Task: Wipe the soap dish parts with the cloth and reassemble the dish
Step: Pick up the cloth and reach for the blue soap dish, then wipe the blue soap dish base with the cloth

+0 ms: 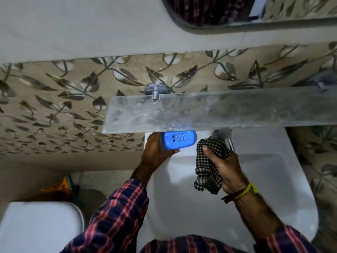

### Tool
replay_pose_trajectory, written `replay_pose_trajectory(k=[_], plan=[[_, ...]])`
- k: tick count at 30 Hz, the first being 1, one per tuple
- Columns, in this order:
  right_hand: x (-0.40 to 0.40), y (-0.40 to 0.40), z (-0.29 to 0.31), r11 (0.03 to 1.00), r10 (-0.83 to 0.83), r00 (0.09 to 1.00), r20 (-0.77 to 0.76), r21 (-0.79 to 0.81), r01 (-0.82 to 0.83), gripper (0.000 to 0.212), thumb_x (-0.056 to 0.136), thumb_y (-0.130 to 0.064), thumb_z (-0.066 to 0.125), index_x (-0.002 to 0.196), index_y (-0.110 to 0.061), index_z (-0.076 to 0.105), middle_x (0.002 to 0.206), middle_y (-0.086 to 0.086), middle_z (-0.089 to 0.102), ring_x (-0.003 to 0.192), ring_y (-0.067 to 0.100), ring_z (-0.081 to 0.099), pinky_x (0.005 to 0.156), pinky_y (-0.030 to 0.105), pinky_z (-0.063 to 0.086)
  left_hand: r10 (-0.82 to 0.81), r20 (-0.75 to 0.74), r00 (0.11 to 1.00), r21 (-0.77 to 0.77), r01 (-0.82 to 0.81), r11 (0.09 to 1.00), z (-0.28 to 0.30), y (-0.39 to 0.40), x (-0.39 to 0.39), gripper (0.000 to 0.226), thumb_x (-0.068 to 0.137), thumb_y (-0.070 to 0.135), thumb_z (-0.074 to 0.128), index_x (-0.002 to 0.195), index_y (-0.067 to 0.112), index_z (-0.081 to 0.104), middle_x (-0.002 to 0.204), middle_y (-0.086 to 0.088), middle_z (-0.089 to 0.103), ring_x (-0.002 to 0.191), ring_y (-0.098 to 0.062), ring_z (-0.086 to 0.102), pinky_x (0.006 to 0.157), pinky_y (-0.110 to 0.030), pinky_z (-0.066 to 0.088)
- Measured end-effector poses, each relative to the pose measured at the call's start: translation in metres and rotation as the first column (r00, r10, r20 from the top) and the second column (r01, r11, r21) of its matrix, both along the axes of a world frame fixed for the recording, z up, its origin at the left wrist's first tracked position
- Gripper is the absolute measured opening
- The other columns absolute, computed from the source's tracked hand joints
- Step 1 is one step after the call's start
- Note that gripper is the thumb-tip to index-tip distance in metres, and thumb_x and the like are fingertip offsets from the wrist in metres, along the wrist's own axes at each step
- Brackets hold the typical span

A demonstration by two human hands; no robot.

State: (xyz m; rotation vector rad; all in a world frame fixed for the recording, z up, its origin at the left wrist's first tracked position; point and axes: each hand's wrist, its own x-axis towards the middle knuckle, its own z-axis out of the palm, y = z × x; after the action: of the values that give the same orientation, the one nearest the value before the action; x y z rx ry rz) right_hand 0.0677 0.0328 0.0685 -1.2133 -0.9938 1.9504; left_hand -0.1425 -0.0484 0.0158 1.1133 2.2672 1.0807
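Observation:
A blue soap dish (178,140) with rows of small drain slots sits at the back left corner of the white washbasin (273,172), partly tucked under the glass shelf. My left hand (156,152) grips its left end, thumb along the front edge. My right hand (225,168) is closed around a bunched black-and-white checked cloth (206,172), held just right of the dish and not touching it. Whether the dish is in one piece or separate parts cannot be told from here.
A frosted glass shelf (218,110) on metal pegs hangs over the basin's back edge. A chrome tap (230,142) stands behind the cloth. A mirror (209,13) is above. A white toilet lid (40,227) lies at lower left, with leaf-patterned tiles (54,106) behind.

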Motion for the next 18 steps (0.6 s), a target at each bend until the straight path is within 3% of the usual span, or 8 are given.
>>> replay_pose_trajectory(k=[2,5,7,12,14,18], plan=[[0.001,0.0,-0.001,1.0,-0.002,1.0,-0.028,0.001,0.002,0.037,0.073,-0.017,0.08,0.103,0.002,0.073,0.096,0.021,0.073,0.083,0.031,0.067,0.084,0.054,0.054,0.032,0.027,0.999,-0.013,-0.032,0.999,0.0,-0.002,0.003,0.062,0.058,0.033,0.097,0.107,0.028,0.059,0.106,0.01,0.063,0.099,0.012,0.053,0.083,-0.005,0.043],[0.003,0.0,0.002,1.0,-0.023,0.998,-0.061,0.001,0.023,0.035,0.073,-0.016,0.078,0.102,0.002,0.073,0.094,0.017,0.074,0.081,0.029,0.068,0.08,0.046,0.057,0.071,0.022,0.997,-0.053,-0.069,0.996,-0.001,-0.004,0.006,0.076,0.058,0.052,0.092,0.119,0.022,0.058,0.12,0.001,0.063,0.109,-0.014,0.058,0.09,-0.031,0.052],[0.005,0.0,0.003,1.0,-0.028,0.997,-0.069,-0.007,0.028,0.032,0.073,-0.015,0.078,0.101,0.001,0.074,0.093,0.016,0.075,0.081,0.029,0.068,0.075,0.041,0.059,0.061,0.025,0.998,-0.037,-0.06,0.997,0.003,-0.001,0.008,0.08,0.058,0.054,0.092,0.122,0.02,0.058,0.122,0.0,0.064,0.111,-0.017,0.06,0.091,-0.034,0.053],[0.011,-0.004,0.012,0.999,-0.043,0.995,-0.093,0.013,0.045,0.032,0.076,-0.013,0.077,0.103,0.002,0.073,0.096,0.021,0.073,0.083,0.031,0.068,0.084,0.052,0.055,0.008,0.104,0.995,0.099,-0.018,0.995,0.02,0.004,0.017,0.077,0.06,0.037,0.095,0.126,0.017,0.059,0.123,0.002,0.063,0.114,-0.012,0.063,0.095,-0.027,0.053],[0.017,-0.006,0.021,0.995,-0.053,0.995,-0.086,0.084,0.061,0.029,0.077,-0.013,0.077,0.102,0.001,0.073,0.096,0.019,0.075,0.081,0.029,0.069,0.081,0.047,0.058,-0.047,0.146,0.988,0.171,0.022,0.985,0.031,-0.001,0.025,0.074,0.062,0.031,0.095,0.126,0.02,0.059,0.123,0.007,0.062,0.117,-0.006,0.061,0.098,-0.023,0.05],[0.033,-0.012,0.037,0.957,-0.079,0.997,0.0,0.281,0.076,0.015,0.081,-0.002,0.077,0.095,-0.007,0.075,0.083,0.006,0.078,0.07,0.017,0.072,0.064,0.031,0.059,-0.177,0.367,0.913,0.302,0.063,0.951,0.042,-0.025,0.043,0.076,0.068,0.007,0.091,0.132,0.016,0.053,0.132,-0.001,0.062,0.126,-0.018,0.058,0.106,-0.038,0.047]])
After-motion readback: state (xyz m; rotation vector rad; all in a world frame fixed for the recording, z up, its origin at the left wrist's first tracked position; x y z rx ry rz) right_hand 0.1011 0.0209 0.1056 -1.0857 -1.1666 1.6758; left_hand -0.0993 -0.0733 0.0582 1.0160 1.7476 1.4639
